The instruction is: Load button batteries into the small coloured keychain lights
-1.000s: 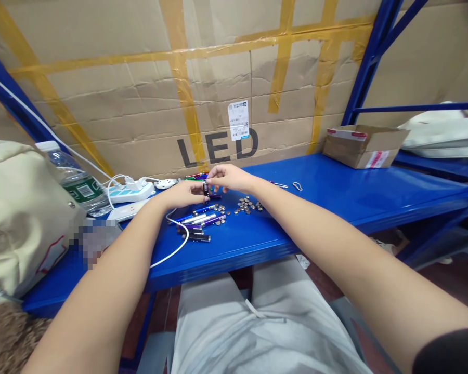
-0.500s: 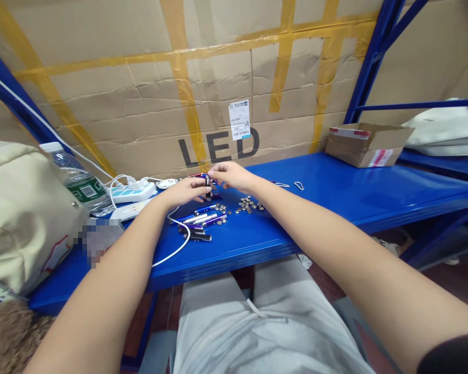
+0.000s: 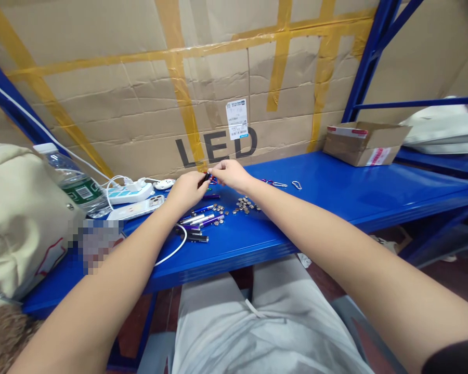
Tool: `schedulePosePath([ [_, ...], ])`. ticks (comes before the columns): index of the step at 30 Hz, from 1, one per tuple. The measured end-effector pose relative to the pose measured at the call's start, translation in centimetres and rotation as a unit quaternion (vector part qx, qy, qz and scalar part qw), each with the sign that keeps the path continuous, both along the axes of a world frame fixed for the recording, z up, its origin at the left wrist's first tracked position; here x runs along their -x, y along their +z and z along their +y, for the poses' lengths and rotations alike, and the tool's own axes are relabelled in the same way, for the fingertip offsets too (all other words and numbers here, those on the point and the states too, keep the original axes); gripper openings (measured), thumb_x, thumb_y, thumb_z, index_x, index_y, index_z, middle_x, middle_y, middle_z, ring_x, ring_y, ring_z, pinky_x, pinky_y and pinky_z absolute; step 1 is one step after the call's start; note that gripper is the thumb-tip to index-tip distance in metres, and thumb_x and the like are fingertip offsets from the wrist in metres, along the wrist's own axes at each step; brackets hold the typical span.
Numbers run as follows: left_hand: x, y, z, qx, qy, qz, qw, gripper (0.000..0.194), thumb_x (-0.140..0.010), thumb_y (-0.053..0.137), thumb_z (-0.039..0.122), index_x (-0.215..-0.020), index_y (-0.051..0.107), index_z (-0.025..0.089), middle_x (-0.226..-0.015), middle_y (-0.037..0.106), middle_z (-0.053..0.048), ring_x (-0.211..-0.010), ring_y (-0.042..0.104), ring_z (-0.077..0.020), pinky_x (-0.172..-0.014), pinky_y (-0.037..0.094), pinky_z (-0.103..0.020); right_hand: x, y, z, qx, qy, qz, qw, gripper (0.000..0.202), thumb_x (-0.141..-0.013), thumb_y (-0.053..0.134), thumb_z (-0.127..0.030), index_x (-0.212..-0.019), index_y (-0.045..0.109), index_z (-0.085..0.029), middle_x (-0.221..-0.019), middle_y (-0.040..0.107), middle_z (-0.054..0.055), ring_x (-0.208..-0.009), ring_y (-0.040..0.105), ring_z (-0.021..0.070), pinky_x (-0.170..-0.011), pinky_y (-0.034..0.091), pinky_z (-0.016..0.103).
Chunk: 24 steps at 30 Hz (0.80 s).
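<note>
Past the phone (image 3: 138, 209) at left, my left hand (image 3: 187, 192) curls closed on a small black tube (image 3: 207, 177), tilted near mid-frame. My right hand (image 3: 230, 174) bunches its fingers at the upper end (whether they pinch anything, I can't tell). I judge this close two-handed handling, calling for steadiness. Rightward, past small metal discs (image 3: 245, 205), the blue table (image 3: 315, 202) gives room up to the cardboard box (image 3: 349, 149).

Bright light leaves sheen on the table (image 3: 315, 174).

A phone (image 3: 134, 209) lies near a power strip (image 3: 130, 195) and plastic bottle (image 3: 81, 191)
</note>
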State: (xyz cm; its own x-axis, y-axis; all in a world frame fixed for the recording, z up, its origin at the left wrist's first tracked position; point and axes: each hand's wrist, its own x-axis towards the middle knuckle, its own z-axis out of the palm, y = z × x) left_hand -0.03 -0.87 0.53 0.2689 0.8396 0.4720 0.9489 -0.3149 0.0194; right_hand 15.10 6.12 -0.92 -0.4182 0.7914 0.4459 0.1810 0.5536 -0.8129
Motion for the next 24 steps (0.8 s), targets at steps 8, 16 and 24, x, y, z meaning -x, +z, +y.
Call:
schedulePosePath([
  [8,-0.6,0.1,-0.7,-0.032,0.083,0.133,0.987,0.036,-0.094,0.037,0.033,-0.105,0.065,0.013,-0.103,0.067,-0.014,-0.098,0.062,-0.0283,-0.076,0.045,-0.032,0.6,-0.1,-0.4,0.047,-0.039,-0.012,0.998,0.036,-0.086,0.052,-0.025,-0.052,0.045,-0.019,-0.048,0.05,0.0,-0.045,0.046,0.0099,-0.049,0.039,0.025],
  [16,2.4,0.5,0.8,0.106,-0.075,0.036,0.991,0.041,-0.09,0.043,0.04,-0.111,0.069,0.017,-0.114,0.069,-0.011,-0.103,0.061,-0.0284,-0.091,0.045,-0.037,-1.8,1.0,-0.2,-0.173,0.015,-0.211,0.962,0.022,-0.088,0.057,-0.031,-0.104,0.059,-0.015,-0.1,0.068,0.011,-0.087,0.062,0.0197,-0.074,0.046,0.03],
  [24,3.3,0.7,0.3,0.187,-0.081,-0.002,0.979,0.039,-0.088,0.045,0.049,-0.105,0.07,0.024,-0.113,0.07,-0.004,-0.1,0.061,-0.0257,-0.087,0.046,-0.032,-1.8,1.4,-0.3,-0.335,0.025,-0.363,0.869,0.02,-0.093,0.052,-0.023,-0.105,0.066,-0.018,-0.105,0.069,0.01,-0.092,0.062,0.0208,-0.073,0.041,0.029],
])
